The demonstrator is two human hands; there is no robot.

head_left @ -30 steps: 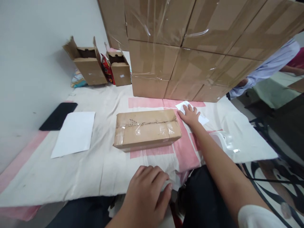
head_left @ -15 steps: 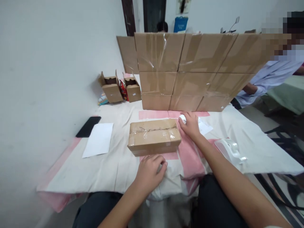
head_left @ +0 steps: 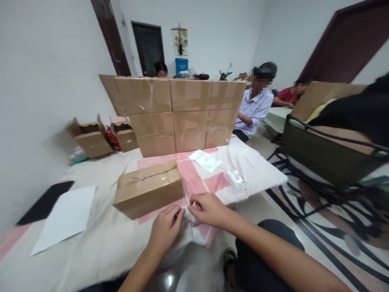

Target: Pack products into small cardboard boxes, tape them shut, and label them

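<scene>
My left hand [head_left: 165, 227] rests by the near edge of the cloth-covered table, its fingers curled in towards the thumb. Close to it, my right hand [head_left: 208, 209] is closed too, fingertips facing those of the left. Whether a small thing sits in either pinch cannot be seen. Just beyond my hands lies a closed cardboard box [head_left: 148, 188] with clear tape along its top. Farther off is a printed paper slip [head_left: 206, 160], and to its right a white tape dispenser [head_left: 235, 180].
A tall cardboard partition [head_left: 190, 115] stands across the table's back. Two open cartons [head_left: 92, 140] are at the left by the wall. A white sheet [head_left: 68, 213] overlaps a black flat object [head_left: 45, 202]. Several people sit beyond, near a folding chair [head_left: 322, 154].
My right hand has left the paper slip and drawn back beside my left hand. The slip now lies uncovered. The view has swung to the right.
</scene>
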